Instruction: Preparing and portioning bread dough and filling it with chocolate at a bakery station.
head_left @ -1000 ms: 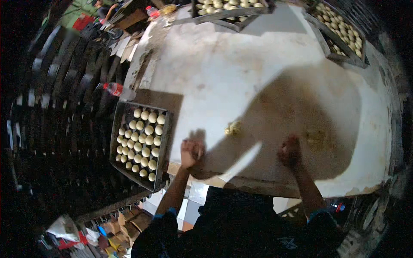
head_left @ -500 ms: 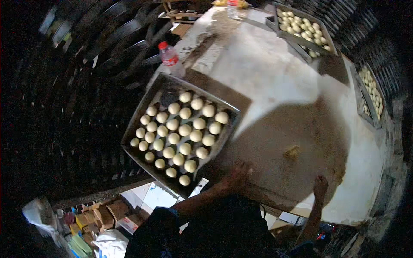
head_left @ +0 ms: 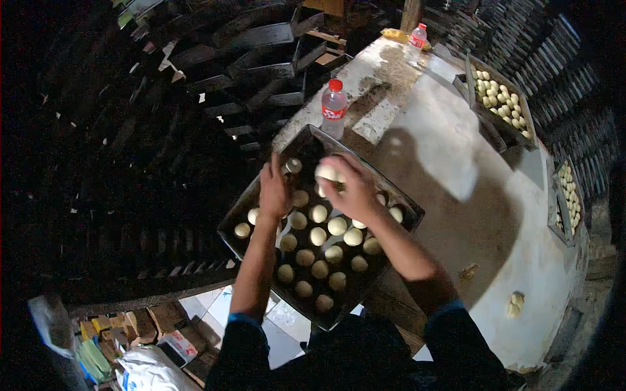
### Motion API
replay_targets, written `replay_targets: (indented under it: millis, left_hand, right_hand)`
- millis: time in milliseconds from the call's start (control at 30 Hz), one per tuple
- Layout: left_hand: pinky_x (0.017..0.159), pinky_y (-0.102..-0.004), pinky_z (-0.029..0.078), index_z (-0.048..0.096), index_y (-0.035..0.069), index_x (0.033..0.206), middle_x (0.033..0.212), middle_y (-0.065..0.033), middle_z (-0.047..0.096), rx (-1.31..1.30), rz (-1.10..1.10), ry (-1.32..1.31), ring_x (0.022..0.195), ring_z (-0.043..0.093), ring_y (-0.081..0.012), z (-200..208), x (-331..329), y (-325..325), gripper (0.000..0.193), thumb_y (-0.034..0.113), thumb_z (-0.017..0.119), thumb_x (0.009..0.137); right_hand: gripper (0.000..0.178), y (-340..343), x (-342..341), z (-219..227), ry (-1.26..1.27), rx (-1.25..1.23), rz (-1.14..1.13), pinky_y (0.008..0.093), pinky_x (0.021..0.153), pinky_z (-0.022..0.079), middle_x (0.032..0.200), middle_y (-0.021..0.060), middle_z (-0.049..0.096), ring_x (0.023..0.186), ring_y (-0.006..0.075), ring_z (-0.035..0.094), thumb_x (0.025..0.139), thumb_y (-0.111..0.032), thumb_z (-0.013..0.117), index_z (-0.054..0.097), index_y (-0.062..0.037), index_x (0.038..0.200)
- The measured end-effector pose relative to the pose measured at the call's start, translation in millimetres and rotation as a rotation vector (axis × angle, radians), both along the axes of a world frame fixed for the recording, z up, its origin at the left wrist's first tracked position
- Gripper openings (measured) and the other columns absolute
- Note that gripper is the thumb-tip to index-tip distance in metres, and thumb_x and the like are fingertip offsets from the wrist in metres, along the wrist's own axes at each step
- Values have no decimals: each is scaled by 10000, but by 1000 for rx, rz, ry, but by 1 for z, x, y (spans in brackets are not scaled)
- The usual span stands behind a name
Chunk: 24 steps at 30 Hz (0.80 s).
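Note:
A dark square metal tray [head_left: 404, 208] holds rows of pale round dough balls [head_left: 337, 226] at the table's left edge. Above its far part, my right hand [head_left: 355, 192] curls its fingers around a dough ball [head_left: 326, 173]; the hand is smeared by motion. My left hand [head_left: 275, 192] is over the tray's left side, fingers stretched forward, beside a dough ball [head_left: 294, 165] near the far corner. My hands and forearms hide some of the balls beneath them.
A red-capped plastic bottle [head_left: 334, 111] stands just beyond the tray; another bottle [head_left: 418, 38] is farther back. Trays of dough balls, one at the far right [head_left: 499, 101] and one at the right edge [head_left: 568, 195], line the pale table [head_left: 535, 274]. A small dough lump [head_left: 516, 304] lies on it.
Both hands have moved from the table's near edge to above the tray. My right hand now has a dough ball in it. The view has shifted, so the tray appears farther right.

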<state>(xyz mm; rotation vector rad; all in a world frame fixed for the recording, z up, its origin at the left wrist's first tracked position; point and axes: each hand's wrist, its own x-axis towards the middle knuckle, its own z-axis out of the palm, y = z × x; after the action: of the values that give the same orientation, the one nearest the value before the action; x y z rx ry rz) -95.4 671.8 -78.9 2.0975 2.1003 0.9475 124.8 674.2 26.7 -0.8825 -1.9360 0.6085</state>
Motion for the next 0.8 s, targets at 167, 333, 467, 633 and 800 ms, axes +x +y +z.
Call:
replay_targets:
  millis: [167,333,467,633,800]
  left_hand:
    - [950,-452,406,369,31,1352,1217,-226,473,68,20,-188,1101,475,-420,90,-2,-63,746,4,655,663]
    - [834,-445,437,547,-6,1144,1025,-184,560,53,-57,103,953,530,-370,104,39,-85,415,81,672,757]
    - [798,-413,466,554,32,1144,1054,-173,566,-30,-478,-239,972,556,-320,111,231,-68,421,156,697,769]
    - [994,-463,395,501,73,1267,1217,-186,536,-372,-1418,-93,1147,496,-357,73,506,-119,681,379,768,720]
    - [1014,-464,380,445,69,1334,1310,-214,473,-977,-1557,-330,1243,443,-363,-21,757,-193,757,513,698,775]
  right_hand:
    - [255,19,-31,-92,-479,-32,31,440,872,457,1006,166,571,939,358,568,781,-149,637,604,1,984]
    - [91,-82,112,-66,-25,192,-247,386,660,448,831,102,546,756,274,538,737,-85,642,580,-39,785]
    - [178,-175,318,-128,-256,171,-797,392,654,426,766,160,537,712,298,520,746,-193,631,542,-39,732]
    - [159,-345,516,-166,-339,-240,-1204,394,667,429,759,138,536,722,295,522,783,-154,619,522,-34,745]
    - [131,-437,585,-167,-260,-386,-1458,415,747,438,782,135,537,767,309,531,801,-124,603,515,-28,789]
